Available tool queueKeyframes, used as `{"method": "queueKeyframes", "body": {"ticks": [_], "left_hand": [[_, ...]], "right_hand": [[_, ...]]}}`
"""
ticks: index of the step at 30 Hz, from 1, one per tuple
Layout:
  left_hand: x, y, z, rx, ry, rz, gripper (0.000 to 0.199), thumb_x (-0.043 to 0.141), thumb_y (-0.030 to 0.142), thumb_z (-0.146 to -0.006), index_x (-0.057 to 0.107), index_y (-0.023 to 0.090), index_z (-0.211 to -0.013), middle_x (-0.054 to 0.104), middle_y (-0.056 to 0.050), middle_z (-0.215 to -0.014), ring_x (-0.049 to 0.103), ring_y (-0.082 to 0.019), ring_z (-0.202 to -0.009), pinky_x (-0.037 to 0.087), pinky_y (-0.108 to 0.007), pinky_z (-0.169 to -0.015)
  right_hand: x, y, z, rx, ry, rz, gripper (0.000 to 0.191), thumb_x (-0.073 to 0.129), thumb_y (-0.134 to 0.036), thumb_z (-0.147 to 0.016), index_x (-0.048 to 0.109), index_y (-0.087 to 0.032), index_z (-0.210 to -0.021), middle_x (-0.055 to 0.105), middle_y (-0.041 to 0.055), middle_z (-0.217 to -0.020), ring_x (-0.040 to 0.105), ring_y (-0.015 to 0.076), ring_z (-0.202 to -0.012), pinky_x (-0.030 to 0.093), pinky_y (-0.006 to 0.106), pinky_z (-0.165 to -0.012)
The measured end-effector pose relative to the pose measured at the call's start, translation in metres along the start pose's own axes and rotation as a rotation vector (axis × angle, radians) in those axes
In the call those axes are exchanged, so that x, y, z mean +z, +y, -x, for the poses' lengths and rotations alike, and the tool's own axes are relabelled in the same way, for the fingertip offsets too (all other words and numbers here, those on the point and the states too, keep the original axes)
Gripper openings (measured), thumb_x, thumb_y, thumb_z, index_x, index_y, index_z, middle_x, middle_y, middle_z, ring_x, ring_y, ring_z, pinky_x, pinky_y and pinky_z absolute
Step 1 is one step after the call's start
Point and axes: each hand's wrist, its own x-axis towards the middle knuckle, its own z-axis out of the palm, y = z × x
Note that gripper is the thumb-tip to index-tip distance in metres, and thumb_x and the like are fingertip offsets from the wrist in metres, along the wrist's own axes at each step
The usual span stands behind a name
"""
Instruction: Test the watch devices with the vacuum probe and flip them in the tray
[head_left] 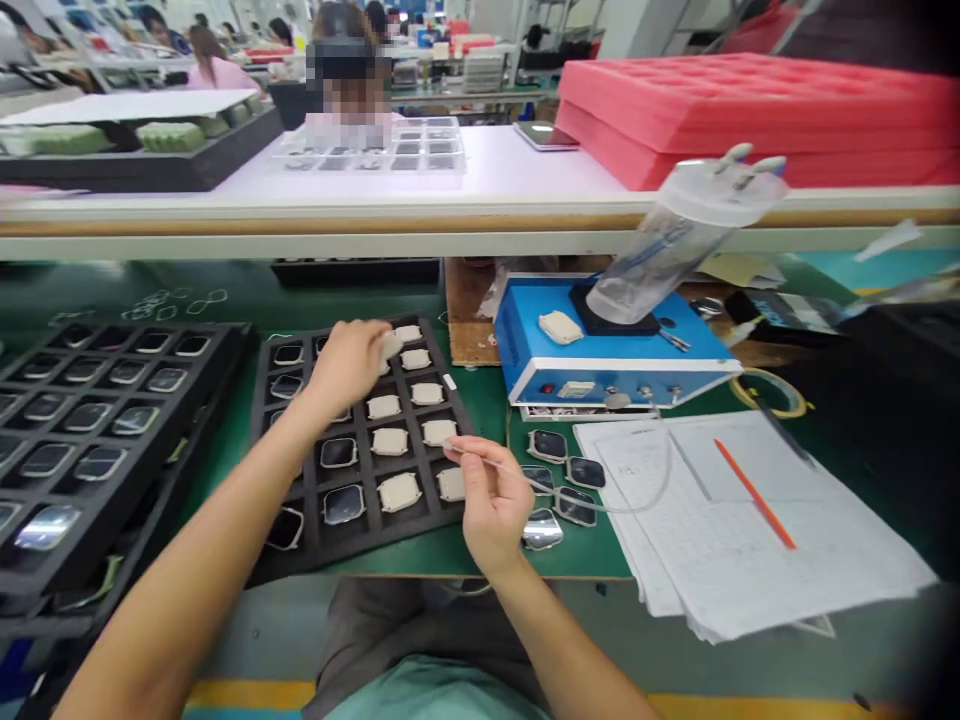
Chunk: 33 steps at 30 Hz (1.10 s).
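My left hand (346, 368) is over the far part of a black foam tray (352, 540), its fingers closed on a beige squarish piece (389, 346). The tray's pockets hold more beige pieces (399, 492) and dark-faced watch cases (343, 504). At the tray's right edge, my right hand (499, 505) pinches a thin clear tube (637, 510) that loops off to the right towards a blue box. Its end lies close to a beige piece (439, 432); whether they touch I cannot tell. Beside that hand, several watch cases (574, 506) lie on the green table.
Stacked foam trays with watch cases (97, 462) stand at left. The blue box (622, 370) carries a clear cylinder (652, 260) and a beige piece. Papers (697, 560) with an orange strip (754, 495) lie right. A shelf (480, 215) above holds red foam (750, 120).
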Motion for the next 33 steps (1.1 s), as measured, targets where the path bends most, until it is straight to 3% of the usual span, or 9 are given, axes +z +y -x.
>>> {"method": "queueKeyframes", "body": {"ticks": [3,7,12,17,22,25,28,31,33], "left_hand": [[0.009,-0.034,-0.054,-0.083,-0.057,-0.028,0.037,0.049,0.018,-0.094,0.080,0.015,-0.114,0.080,-0.015,-0.118,0.070,-0.030,-0.106,0.052,-0.042,-0.099],[0.025,-0.055,-0.069,-0.124,-0.071,-0.046,0.034,0.054,0.020,-0.092,0.081,0.016,-0.113,0.082,-0.013,-0.110,0.072,-0.030,-0.105,0.054,-0.040,-0.098],[0.013,-0.064,-0.031,-0.122,-0.014,-0.080,0.050,0.053,0.017,-0.092,0.068,0.011,-0.139,0.069,-0.018,-0.138,0.062,-0.032,-0.128,0.046,-0.046,-0.113],[-0.001,-0.060,0.004,-0.017,-0.042,-0.128,0.046,0.050,0.023,-0.097,0.070,0.013,-0.137,0.068,-0.017,-0.140,0.059,-0.035,-0.130,0.043,-0.052,-0.116],[0.023,-0.047,-0.016,0.086,-0.163,-0.187,0.055,0.044,0.035,-0.106,0.051,0.015,-0.156,0.041,-0.019,-0.168,0.040,-0.038,-0.151,0.035,-0.059,-0.119],[0.038,-0.046,-0.032,0.067,-0.276,-0.201,0.053,0.040,0.036,-0.108,0.052,0.014,-0.155,0.045,-0.019,-0.166,0.038,-0.037,-0.154,0.031,-0.060,-0.122],[0.034,-0.050,-0.028,0.043,-0.295,-0.206,0.054,0.036,0.035,-0.110,0.050,0.012,-0.157,0.040,-0.021,-0.169,0.034,-0.037,-0.157,0.030,-0.058,-0.124],[0.010,-0.043,0.010,0.072,-0.257,-0.219,0.062,0.046,0.034,-0.106,0.039,0.009,-0.162,0.029,-0.024,-0.173,0.029,-0.039,-0.160,0.029,-0.059,-0.124],[-0.010,-0.029,0.055,0.140,-0.186,-0.204,0.060,0.054,0.032,-0.102,0.047,0.011,-0.158,0.043,-0.021,-0.167,0.036,-0.037,-0.156,0.033,-0.056,-0.123]], "right_hand": [[0.000,0.000,0.001,0.018,-0.007,0.049,0.013,0.064,-0.028,-0.101,0.075,-0.020,-0.102,0.079,0.0057,-0.095,0.080,0.0172,-0.085,0.069,0.031,-0.079],[-0.001,-0.001,0.001,0.010,-0.011,0.061,0.011,0.065,-0.028,-0.101,0.073,-0.021,-0.103,0.078,0.0040,-0.095,0.079,0.0151,-0.081,0.068,0.028,-0.076],[-0.003,-0.002,0.003,0.028,0.019,0.041,0.010,0.065,-0.030,-0.101,0.068,-0.022,-0.106,0.077,0.0032,-0.092,0.078,0.0156,-0.079,0.068,0.031,-0.075],[-0.005,-0.005,0.005,0.034,0.009,0.092,0.012,0.063,-0.034,-0.101,0.066,-0.022,-0.103,0.075,0.0025,-0.089,0.076,0.0153,-0.077,0.067,0.031,-0.072],[-0.006,-0.005,0.007,0.034,0.008,0.115,0.014,0.064,-0.035,-0.101,0.066,-0.022,-0.101,0.073,0.0020,-0.089,0.075,0.0151,-0.075,0.067,0.033,-0.072],[-0.006,-0.005,0.007,0.033,0.000,0.113,0.015,0.064,-0.036,-0.101,0.066,-0.021,-0.102,0.072,0.0021,-0.089,0.074,0.0153,-0.075,0.067,0.034,-0.072],[-0.006,-0.006,0.007,0.036,-0.002,0.089,0.015,0.065,-0.035,-0.101,0.066,-0.021,-0.102,0.072,0.0018,-0.088,0.074,0.0149,-0.074,0.066,0.034,-0.072],[-0.005,-0.008,0.007,0.040,0.015,0.053,0.014,0.066,-0.034,-0.100,0.066,-0.021,-0.102,0.072,0.0011,-0.088,0.073,0.0146,-0.073,0.066,0.033,-0.071],[-0.005,-0.009,0.007,0.043,0.032,0.041,0.015,0.064,-0.035,-0.101,0.066,-0.021,-0.102,0.071,0.0009,-0.087,0.073,0.0149,-0.073,0.067,0.034,-0.071]]}}
